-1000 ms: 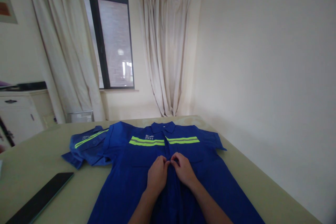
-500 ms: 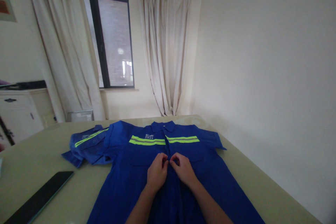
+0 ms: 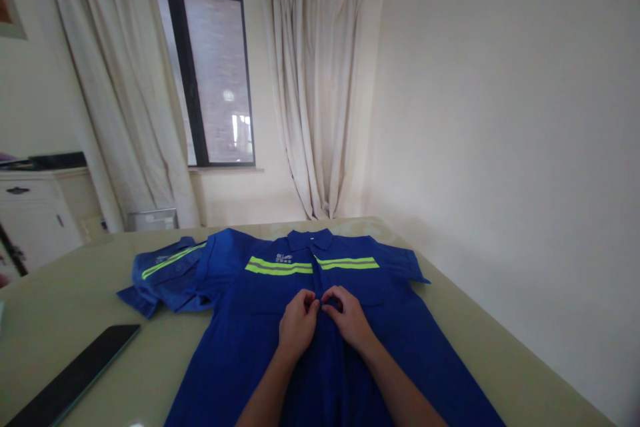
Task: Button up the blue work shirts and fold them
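Note:
A blue short-sleeved work shirt (image 3: 250,347) lies spread out, front side up, with its collar at the far end. Yellow-green and grey reflective bands cross its chest, and white lettering shows above the left-hand band. My left hand (image 3: 299,321) pinches the front placket just below the bands. Right beside it, my right hand (image 3: 345,315) pinches the same front edge from the other side, thumb and forefinger bent together. The fingertips of both hands nearly meet; whatever small part of the placket lies between them is too small to make out.
The shirt lies on a pale green table (image 3: 160,360). Another blue garment with a reflective stripe (image 3: 170,280) is bunched at the shirt's left sleeve. A dark flat slab (image 3: 75,377) lies at the near left. A white wall (image 3: 510,147) runs along the right.
Both hands stay at the placket, with slight shifts of the fingers. My right fingers have lifted and bent a little more. The shirt lies as before.

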Demonstrator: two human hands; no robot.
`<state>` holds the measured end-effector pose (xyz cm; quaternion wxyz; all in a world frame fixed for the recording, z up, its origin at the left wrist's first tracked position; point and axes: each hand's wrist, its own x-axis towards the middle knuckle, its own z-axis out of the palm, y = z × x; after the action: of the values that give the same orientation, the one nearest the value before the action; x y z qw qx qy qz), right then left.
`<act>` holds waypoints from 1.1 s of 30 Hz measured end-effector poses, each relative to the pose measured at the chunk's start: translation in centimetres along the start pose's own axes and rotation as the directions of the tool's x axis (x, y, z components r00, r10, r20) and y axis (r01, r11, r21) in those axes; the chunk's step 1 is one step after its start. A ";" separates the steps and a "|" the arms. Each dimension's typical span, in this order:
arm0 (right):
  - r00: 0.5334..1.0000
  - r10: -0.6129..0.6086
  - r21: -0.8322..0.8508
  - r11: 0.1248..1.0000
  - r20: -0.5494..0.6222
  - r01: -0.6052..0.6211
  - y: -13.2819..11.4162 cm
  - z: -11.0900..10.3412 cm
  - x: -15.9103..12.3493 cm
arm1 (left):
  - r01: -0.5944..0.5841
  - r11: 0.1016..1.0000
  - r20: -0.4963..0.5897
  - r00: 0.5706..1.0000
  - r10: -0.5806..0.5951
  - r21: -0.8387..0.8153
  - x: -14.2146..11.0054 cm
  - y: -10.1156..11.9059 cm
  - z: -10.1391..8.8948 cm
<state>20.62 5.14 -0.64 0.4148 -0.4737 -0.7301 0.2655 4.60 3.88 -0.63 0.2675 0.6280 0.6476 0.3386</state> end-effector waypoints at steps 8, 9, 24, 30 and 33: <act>0.999 0.054 0.026 0.998 0.000 -0.054 0.2 0.0 0.2 | -0.007 1.000 -0.011 1.000 0.007 0.018 -0.1 0.0 0.2; 0.998 0.056 0.026 0.998 -0.003 -0.056 0.2 0.1 0.2 | -0.011 1.000 -0.013 1.000 0.011 0.020 -0.1 0.0 0.2; 0.995 0.091 0.005 0.996 -0.028 -0.091 0.4 0.6 0.2 | -0.026 0.998 -0.039 0.999 0.029 0.064 -0.1 0.0 0.2; 0.996 0.089 -0.014 0.996 -0.028 -0.090 0.3 0.7 0.3 | -0.041 0.990 -0.053 0.997 0.048 0.137 -0.6 0.3 0.3; 0.996 0.087 -0.020 0.996 -0.030 -0.088 0.2 0.7 0.1 | -0.076 0.977 -0.053 0.995 0.088 0.199 -0.9 0.5 0.4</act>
<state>20.07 5.35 -1.08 0.4081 -0.5134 -0.7055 0.2688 5.27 3.05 -0.50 0.1700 0.6670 0.6591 0.3030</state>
